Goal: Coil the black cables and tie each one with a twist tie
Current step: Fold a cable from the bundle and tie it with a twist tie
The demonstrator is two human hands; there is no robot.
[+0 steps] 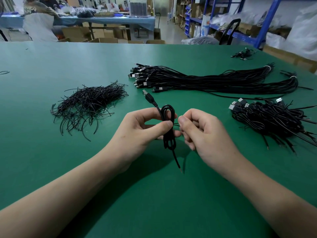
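A coiled black cable [169, 134] hangs upright above the green table [51, 66], its USB plug [147, 95] sticking up to the left and its bare end pointing down. My left hand [142, 129] pinches the coil at its middle between thumb and fingers. My right hand [202, 129] pinches the ends of a thin black twist tie [175, 124] that sits across the coil's middle. A heap of loose twist ties [89, 103] lies to the left. A long bundle of straight cables [205, 79] lies behind the hands. Several coiled cables [271, 119] are piled at the right.
A small cluster of cables [243, 54] lies near the far right corner. Beyond the table are cardboard boxes, blue shelving [267, 19] at the right, and another bench [103, 19] where people sit at the far left.
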